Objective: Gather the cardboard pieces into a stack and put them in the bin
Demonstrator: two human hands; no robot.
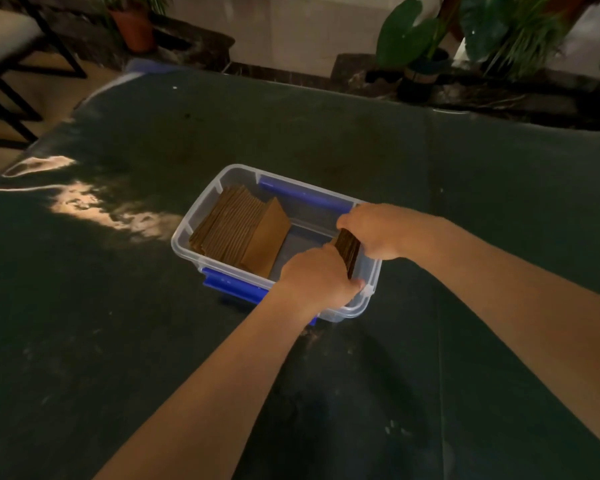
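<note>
Head-worn camera looks forward and down, close over the table [465, 202].

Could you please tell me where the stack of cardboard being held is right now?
The held stack is gripped between both hands at the bin's right end, apart from the leaning cardboard pile on its left.

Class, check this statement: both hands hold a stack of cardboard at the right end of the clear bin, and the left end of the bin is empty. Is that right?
Not quite. The left end of the clear bin is not empty: cardboard pieces already lean there. The rest holds: the left hand and right hand grip a stack of cardboard at the right end. The head view shows it.
</note>
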